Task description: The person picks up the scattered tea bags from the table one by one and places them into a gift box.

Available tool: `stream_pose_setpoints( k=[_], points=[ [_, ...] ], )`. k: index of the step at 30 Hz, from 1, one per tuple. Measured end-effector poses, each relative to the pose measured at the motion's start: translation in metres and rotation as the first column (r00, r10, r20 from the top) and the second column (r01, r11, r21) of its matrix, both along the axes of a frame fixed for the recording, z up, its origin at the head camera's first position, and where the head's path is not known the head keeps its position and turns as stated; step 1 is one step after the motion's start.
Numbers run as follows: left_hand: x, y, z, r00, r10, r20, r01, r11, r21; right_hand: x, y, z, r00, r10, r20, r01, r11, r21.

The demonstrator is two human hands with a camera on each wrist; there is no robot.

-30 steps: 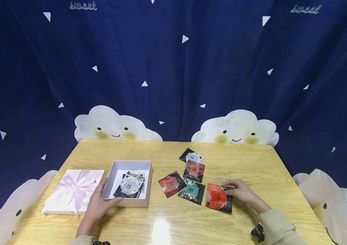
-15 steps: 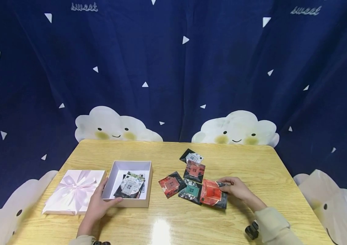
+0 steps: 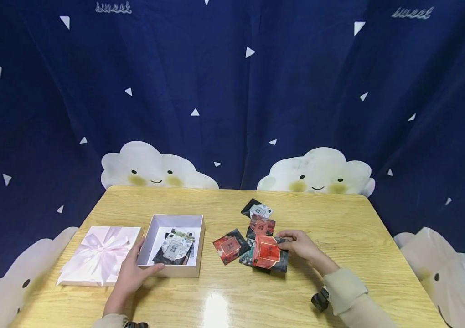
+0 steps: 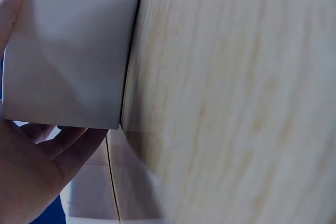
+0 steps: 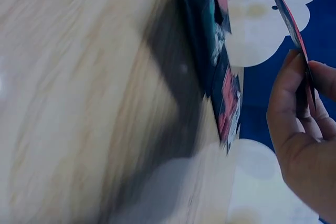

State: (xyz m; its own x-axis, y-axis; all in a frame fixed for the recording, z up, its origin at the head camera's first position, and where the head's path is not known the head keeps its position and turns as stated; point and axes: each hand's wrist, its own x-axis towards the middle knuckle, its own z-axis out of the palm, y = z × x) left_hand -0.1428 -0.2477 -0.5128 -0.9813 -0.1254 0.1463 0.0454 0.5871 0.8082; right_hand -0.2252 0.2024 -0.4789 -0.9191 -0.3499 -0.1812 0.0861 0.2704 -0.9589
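A red and black packet (image 3: pixel 268 252) is held above the table (image 3: pixel 331 218), right of the middle of its surface, in front of part of the green-labelled packet (image 3: pixel 246 258). The right hand (image 3: pixel 303 247) pinches it by its right side; in the right wrist view it shows edge-on between thumb and fingers, clear of the surface.

Around it lie more packets. One with a red label and a dark corner (image 3: pixel 230 246) sits just to the left, turned at an angle; a dark red one (image 3: pixel 262 226) lies towards the table's far edge, and a black and white one (image 3: pixel 259 209) is the nearest of the group to that edge.

Further left stands an open white box (image 3: pixel 180 272), well in from the left edge. The left hand (image 3: pixel 131 274) grips its near left corner — thumb on the near rim, fingers along the left wall. Several packets overlap inside, a white and black one (image 3: pixel 176 248) on top.

Just beside the box, closest to the left edge, lies a white lid (image 3: pixel 74 277) with a pale pink bow (image 3: pixel 101 250). Behind the far edge hangs a dark blue curtain (image 3: pixel 216 82) with smiling clouds (image 3: pixel 318 168).
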Motion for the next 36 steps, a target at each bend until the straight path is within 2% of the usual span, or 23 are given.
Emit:
stream_pose_setpoints(
  k=[2,11,18,25,33,36],
  points=[
    [0.0,0.0,0.001,1.0,-0.001,0.003,0.001,1.0,-0.001,-0.002,-0.006,0.001,1.0,0.005,0.023,-0.004,1.0,-0.028],
    [0.0,0.0,0.001,1.0,-0.004,0.0,0.004,1.0,0.001,-0.009,-0.034,0.008,0.999,0.051,0.015,-0.049,0.991,-0.122],
    [0.0,-0.001,0.0,1.0,-0.003,0.001,0.003,1.0,0.01,-0.014,-0.055,0.012,0.996,0.067,0.06,-0.051,0.97,-0.237],
    [0.0,-0.001,-0.001,1.0,-0.001,0.007,0.001,1.0,0.008,-0.016,-0.077,0.022,0.997,0.066,0.04,-0.056,0.978,-0.203],
    [0.0,-0.001,-0.001,1.0,-0.004,0.007,0.004,1.0,0.016,-0.017,-0.107,0.026,0.996,0.082,0.038,-0.072,0.975,-0.21],
    [-0.001,-0.001,0.0,1.0,-0.007,0.006,0.007,1.0,0.017,-0.017,-0.12,0.028,0.994,0.092,0.051,-0.077,0.966,-0.246]
  ],
)
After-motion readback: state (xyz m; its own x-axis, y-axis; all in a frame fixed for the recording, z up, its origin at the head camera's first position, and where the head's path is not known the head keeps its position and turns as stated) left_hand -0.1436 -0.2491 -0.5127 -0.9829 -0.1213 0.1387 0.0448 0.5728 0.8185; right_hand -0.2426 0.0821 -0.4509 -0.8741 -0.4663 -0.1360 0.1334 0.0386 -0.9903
